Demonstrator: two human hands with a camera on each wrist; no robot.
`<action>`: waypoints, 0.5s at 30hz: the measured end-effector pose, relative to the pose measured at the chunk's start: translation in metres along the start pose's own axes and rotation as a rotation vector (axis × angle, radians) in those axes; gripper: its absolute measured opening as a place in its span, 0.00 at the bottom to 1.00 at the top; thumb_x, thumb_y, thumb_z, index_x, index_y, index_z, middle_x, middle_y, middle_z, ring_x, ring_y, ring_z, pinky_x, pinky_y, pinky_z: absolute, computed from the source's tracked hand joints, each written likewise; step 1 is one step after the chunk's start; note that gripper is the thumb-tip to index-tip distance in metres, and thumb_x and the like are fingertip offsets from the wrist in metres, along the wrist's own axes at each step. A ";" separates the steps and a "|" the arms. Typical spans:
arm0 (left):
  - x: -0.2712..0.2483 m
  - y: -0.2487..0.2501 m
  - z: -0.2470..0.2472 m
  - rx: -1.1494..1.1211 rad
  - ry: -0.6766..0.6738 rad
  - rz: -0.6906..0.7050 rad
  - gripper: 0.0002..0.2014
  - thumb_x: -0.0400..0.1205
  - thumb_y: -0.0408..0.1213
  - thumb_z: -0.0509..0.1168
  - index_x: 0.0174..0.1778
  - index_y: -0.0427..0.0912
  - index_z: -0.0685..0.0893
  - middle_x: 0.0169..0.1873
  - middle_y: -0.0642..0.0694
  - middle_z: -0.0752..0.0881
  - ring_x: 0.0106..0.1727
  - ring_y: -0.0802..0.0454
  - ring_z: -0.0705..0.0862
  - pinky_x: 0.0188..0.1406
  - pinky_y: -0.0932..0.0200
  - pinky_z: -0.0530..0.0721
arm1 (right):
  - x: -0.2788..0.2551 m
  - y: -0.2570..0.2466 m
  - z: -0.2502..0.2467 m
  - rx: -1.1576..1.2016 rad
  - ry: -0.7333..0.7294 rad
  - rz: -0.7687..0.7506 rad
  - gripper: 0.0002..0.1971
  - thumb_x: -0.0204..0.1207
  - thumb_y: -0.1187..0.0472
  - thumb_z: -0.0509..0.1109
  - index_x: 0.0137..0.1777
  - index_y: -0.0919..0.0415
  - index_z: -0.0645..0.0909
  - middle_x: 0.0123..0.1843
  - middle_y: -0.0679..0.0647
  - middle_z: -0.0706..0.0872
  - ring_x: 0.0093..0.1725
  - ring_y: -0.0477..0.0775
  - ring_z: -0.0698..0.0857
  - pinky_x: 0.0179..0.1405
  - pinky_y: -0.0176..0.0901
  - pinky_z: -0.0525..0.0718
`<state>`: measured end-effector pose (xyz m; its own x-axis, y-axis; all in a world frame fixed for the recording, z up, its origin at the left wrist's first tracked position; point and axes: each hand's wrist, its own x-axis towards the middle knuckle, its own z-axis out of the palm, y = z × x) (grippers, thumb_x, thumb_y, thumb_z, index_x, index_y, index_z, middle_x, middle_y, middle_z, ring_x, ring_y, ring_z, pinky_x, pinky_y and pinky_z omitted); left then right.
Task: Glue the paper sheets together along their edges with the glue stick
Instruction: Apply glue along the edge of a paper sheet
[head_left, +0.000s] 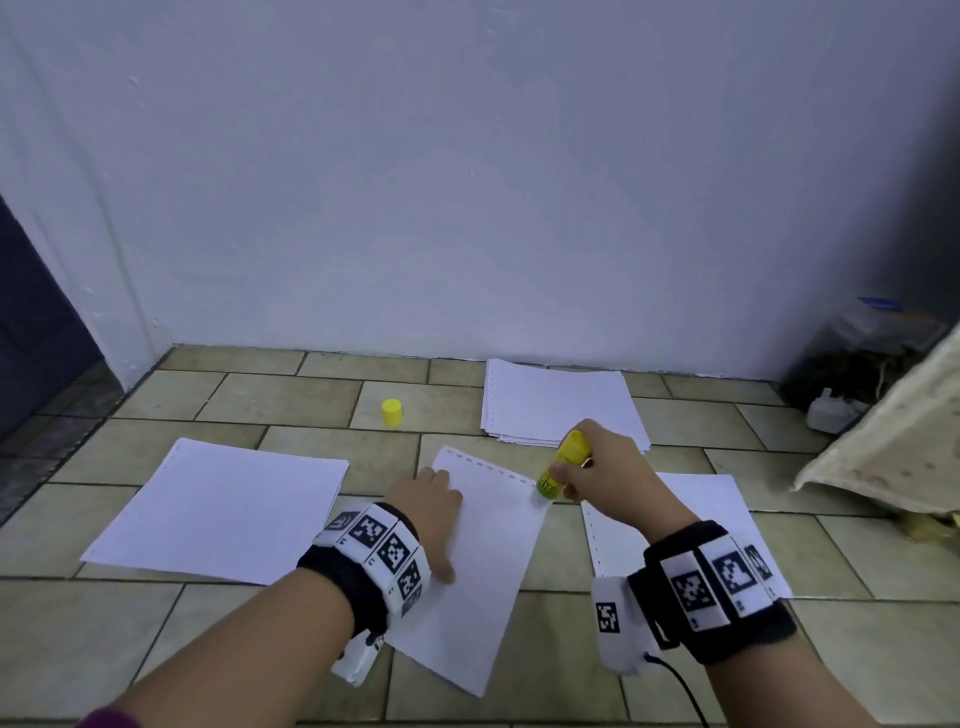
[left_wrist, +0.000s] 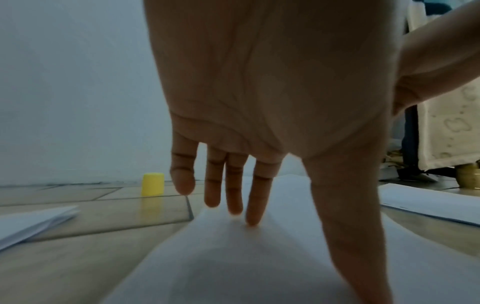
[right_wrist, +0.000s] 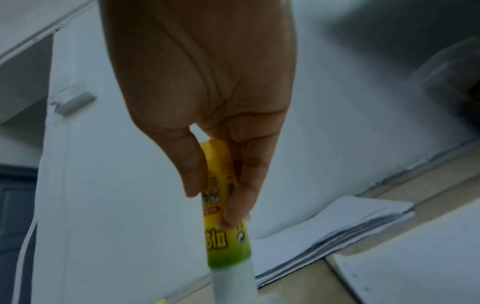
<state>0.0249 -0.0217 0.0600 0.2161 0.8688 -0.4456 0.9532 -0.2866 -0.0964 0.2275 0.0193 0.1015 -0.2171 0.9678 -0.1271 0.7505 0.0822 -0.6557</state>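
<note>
Right hand (head_left: 605, 465) pinching the glue stick (head_left: 561, 465), thumb on one side of the barrel and fingers on the other, uncapped tip down on the far corner of the paper sheet (head_left: 483, 561). Left hand (head_left: 434, 512) spread flat with fingers straight, pressing that same sheet against the tiled floor (head_left: 156, 649), just to the left of the glue stick. Yellow cap (head_left: 391, 412) standing beyond the left hand, well apart from both. Paper stack (head_left: 558, 405) just past the right hand; another sheet (head_left: 691, 525) lying under the right wrist; a larger sheet pile (head_left: 218, 509) off to the left of the left hand.

Step in hand, by the look of it: laying glue along the perforated far edge. Best done with light, even pressure, tip kept close inside the edge, strokes drawn away from the pinning hand so the thin paper stays taut and does not buckle or tear at the holes. Worth shifting the flat hand nearer the stroke as it travels.
</note>
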 end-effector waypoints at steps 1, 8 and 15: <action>0.000 0.001 0.003 -0.032 0.032 0.016 0.40 0.74 0.56 0.72 0.75 0.37 0.67 0.72 0.41 0.66 0.73 0.43 0.66 0.70 0.48 0.73 | 0.000 -0.002 0.001 0.071 0.036 0.002 0.09 0.77 0.63 0.70 0.53 0.62 0.74 0.48 0.63 0.85 0.38 0.57 0.88 0.40 0.51 0.88; -0.003 -0.002 0.014 -0.134 0.019 0.055 0.35 0.79 0.54 0.66 0.81 0.54 0.60 0.75 0.43 0.64 0.74 0.42 0.66 0.66 0.46 0.76 | 0.009 -0.008 0.015 0.204 0.136 0.013 0.09 0.77 0.63 0.70 0.54 0.62 0.74 0.49 0.63 0.84 0.36 0.57 0.88 0.37 0.49 0.87; 0.000 -0.003 0.016 -0.196 0.049 -0.013 0.38 0.76 0.56 0.70 0.77 0.43 0.64 0.76 0.41 0.62 0.76 0.41 0.63 0.71 0.46 0.73 | 0.020 -0.016 0.033 0.166 0.088 0.007 0.10 0.76 0.62 0.70 0.54 0.60 0.73 0.49 0.63 0.85 0.45 0.63 0.88 0.46 0.53 0.87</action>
<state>0.0182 -0.0271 0.0466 0.2093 0.8920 -0.4007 0.9778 -0.1955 0.0754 0.1903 0.0291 0.0853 -0.1514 0.9859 -0.0715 0.6373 0.0421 -0.7695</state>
